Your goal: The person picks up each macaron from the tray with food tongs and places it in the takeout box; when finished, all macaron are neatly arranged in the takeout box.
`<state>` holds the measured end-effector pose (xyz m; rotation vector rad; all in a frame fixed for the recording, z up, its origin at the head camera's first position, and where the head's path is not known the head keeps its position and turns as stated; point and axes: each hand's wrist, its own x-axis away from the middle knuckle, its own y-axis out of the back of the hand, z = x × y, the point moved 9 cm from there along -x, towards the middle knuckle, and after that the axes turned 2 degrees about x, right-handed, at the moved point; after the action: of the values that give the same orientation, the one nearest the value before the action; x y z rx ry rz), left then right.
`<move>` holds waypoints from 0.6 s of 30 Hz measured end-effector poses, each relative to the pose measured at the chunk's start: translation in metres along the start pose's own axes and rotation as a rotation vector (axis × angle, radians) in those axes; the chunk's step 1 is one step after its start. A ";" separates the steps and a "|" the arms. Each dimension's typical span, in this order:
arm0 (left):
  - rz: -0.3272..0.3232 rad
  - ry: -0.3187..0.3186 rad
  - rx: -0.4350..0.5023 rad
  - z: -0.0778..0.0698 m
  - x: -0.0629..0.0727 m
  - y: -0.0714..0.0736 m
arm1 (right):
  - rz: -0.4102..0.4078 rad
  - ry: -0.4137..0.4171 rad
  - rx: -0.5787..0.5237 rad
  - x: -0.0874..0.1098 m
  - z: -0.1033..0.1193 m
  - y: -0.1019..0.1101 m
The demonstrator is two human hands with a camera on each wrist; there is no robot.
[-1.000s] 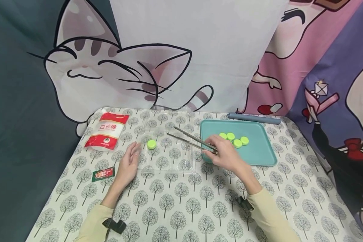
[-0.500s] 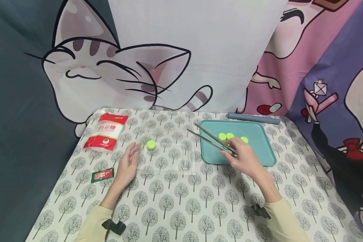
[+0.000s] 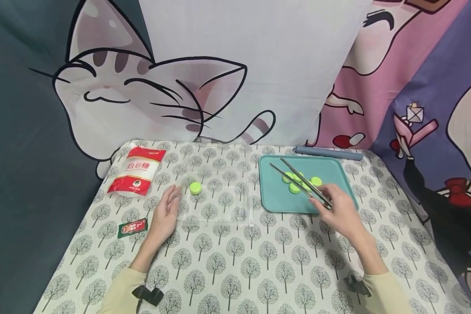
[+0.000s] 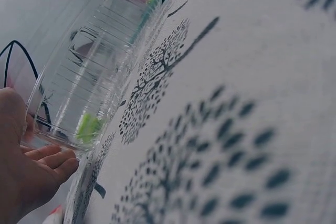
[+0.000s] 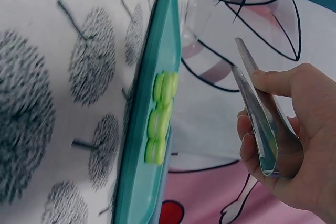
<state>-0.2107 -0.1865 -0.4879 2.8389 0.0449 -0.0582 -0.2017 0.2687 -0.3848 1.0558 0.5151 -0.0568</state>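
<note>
My right hand grips a pair of metal tongs, thumb on one arm and fingers on the other. The tongs' tips are spread with nothing between them, above the teal tray. Several light green macarons lie in a cluster on that tray. My left hand rests at the left side of a clear plastic container, its fingers nearly straight against the wall. The container's hinged lid lies folded back behind it. One green macaron sits inside, toward the container's left.
A red and white bag with Chinese lettering lies at the back left. Nearer me is a small green and red packet. A grey-blue rod-like roll lies behind the tray. A printed cloth with trees covers the table.
My right hand has moved right with the tongs, from over the container to over the tray. The left hand and the single macaron in the container have stayed put.
</note>
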 end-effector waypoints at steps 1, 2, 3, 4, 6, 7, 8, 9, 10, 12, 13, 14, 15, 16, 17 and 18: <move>-0.002 -0.001 -0.002 0.000 0.000 0.000 | -0.003 -0.011 -0.001 0.002 -0.003 0.002; -0.001 -0.001 0.001 0.000 0.001 0.000 | -0.007 -0.024 0.003 0.004 -0.005 0.004; -0.001 0.000 0.003 0.000 0.001 0.000 | -0.005 -0.038 0.004 0.006 -0.008 0.006; -0.002 0.000 0.007 0.000 0.001 0.000 | -0.007 -0.049 0.007 0.008 -0.011 0.008; -0.002 0.002 0.013 0.001 0.001 -0.001 | -0.003 -0.083 0.013 0.012 -0.018 0.012; 0.000 0.006 0.015 0.001 0.001 -0.001 | 0.002 -0.101 0.016 0.014 -0.021 0.014; 0.002 0.007 0.015 0.001 0.002 -0.001 | 0.004 -0.117 0.024 0.016 -0.025 0.016; 0.001 0.008 0.013 0.002 0.001 -0.001 | 0.003 -0.130 0.031 0.018 -0.028 0.018; 0.001 0.006 0.010 0.002 0.001 0.000 | -0.004 -0.137 0.038 0.020 -0.031 0.020; 0.000 0.001 0.005 0.001 0.001 0.001 | -0.013 -0.153 0.049 0.024 -0.036 0.024; -0.002 -0.001 0.005 0.000 0.001 0.001 | -0.022 -0.152 0.056 0.026 -0.038 0.025; -0.005 -0.005 0.004 0.000 0.001 0.001 | -0.030 -0.150 0.062 0.028 -0.040 0.027; -0.006 -0.006 0.005 0.000 0.001 0.001 | -0.037 -0.150 0.070 0.031 -0.043 0.029; -0.006 -0.005 0.006 0.001 0.001 0.001 | -0.040 -0.153 0.074 0.034 -0.045 0.030; -0.002 -0.003 0.007 0.001 0.001 0.000 | -0.040 -0.163 0.078 0.037 -0.048 0.032; 0.002 -0.001 0.008 0.002 0.001 -0.001 | -0.042 -0.170 0.084 0.040 -0.051 0.033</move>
<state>-0.2098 -0.1864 -0.4902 2.8473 0.0411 -0.0591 -0.1761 0.3360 -0.3943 1.1114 0.3836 -0.2047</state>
